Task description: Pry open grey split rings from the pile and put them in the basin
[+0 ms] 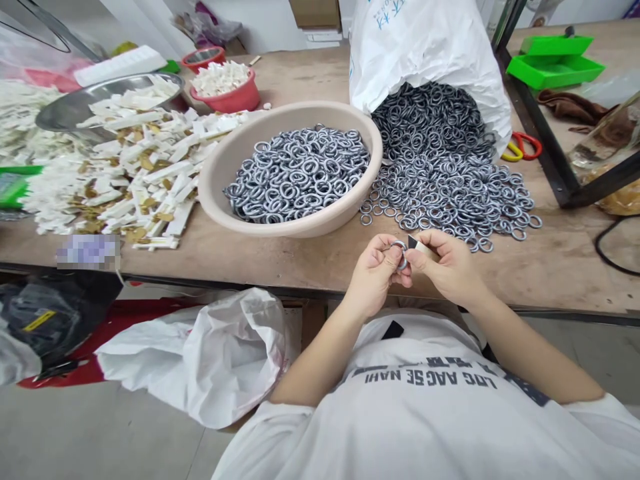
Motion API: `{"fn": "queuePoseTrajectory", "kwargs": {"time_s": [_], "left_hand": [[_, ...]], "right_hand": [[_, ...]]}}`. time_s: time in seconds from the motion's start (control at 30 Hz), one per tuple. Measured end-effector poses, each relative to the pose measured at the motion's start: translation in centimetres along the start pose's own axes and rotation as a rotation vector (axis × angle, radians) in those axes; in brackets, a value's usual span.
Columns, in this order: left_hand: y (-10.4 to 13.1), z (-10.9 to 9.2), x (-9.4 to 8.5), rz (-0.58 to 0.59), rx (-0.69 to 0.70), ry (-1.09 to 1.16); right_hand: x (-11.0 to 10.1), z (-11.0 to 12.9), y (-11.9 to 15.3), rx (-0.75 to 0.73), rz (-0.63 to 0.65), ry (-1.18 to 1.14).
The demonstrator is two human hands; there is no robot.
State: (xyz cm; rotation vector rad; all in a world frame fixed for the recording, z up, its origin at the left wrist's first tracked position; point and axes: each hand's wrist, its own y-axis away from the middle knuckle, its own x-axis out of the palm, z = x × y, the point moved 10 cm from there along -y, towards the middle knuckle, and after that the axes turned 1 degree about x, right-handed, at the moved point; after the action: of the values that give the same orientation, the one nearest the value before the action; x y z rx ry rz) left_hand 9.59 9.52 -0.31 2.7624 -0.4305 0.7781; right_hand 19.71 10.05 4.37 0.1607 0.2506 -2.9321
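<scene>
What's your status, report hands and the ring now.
Left hand pinching a metal ring. Right hand holding a small tan piece against it. Both over the table edge; bowl of rings behind, nothing between.

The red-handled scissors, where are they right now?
Head view, far right: the scissors lie on the table beside the white sack and spilled rings.

Shirt: we are wearing a white short-sleeved tee.
Print: we are showing dark capital lettering across the chest.
Forearms and hands (373, 273): we are leaving them bare.
</scene>
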Motion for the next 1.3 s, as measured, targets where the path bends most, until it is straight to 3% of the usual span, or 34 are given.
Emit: {"fn": "queuePoseTrajectory", "kwargs": {"time_s": [0.1, 0.3, 0.37, 0.47, 0.57, 0.7, 0.8, 0.97, 1.1, 1.2, 1.3], "left_hand": [[0.0, -0.1, 0.0, 0.006, 0.019, -0.041], [0.6, -0.6, 0.4, 0.035, 0.115, -0.19], [0.6, -0.5, 0.3, 0.054, 0.094, -0.209], [0.2, -0.6, -0.8, -0.009, 0.072, -0.203], [-0.3, -0.4, -1.8, -0.085, 0.047, -0.16], [-0.4, 0.5, -0.5, -0.036, 0.001, -0.217], [-0.1, 1.0, 0.4, -0.026, -0.005, -0.192], [0.5, 1.4, 1.5, -0.006, -0.061, 0.031], [0.7, 1.3, 2.1, 0.035, -0.106, 0.113], [0.9, 1.7, 1.6, -0.019, -0.145, 0.168], [1.1, 2.1, 1.3, -0.065, -0.174, 0.2]], "right_hand": [[0.8, -0.6, -0.2, 0.071, 0.066, -0.196], [1.6, -1.6, -0.4, 0.149, 0.195, -0.332], [0.6, -2.2, -0.5, 0.167, 0.132, -0.3], [-1.3, -2.8, -0.5, 0.209, 0.021, -0.226], [-1.0, -2.8, -0.5, 0.237, 0.086, -0.175], [1.2, -2.0, -0.6, 0.203, 0.212, -0.241], [1.4, -2.1, -0.6, 0.187, 0.16, -0.252], [0.7, -2.0, -0.7, 0.107, 0.083, -0.12], [-0.5, 0.4, 0.0, -0.081, 0.0, 0.24], [0.5, 2.6, 1.3, -0.233, 0.038, 0.542], [1.3, 3.3, 2.0, -0.266, 0.078, 0.696]]}}
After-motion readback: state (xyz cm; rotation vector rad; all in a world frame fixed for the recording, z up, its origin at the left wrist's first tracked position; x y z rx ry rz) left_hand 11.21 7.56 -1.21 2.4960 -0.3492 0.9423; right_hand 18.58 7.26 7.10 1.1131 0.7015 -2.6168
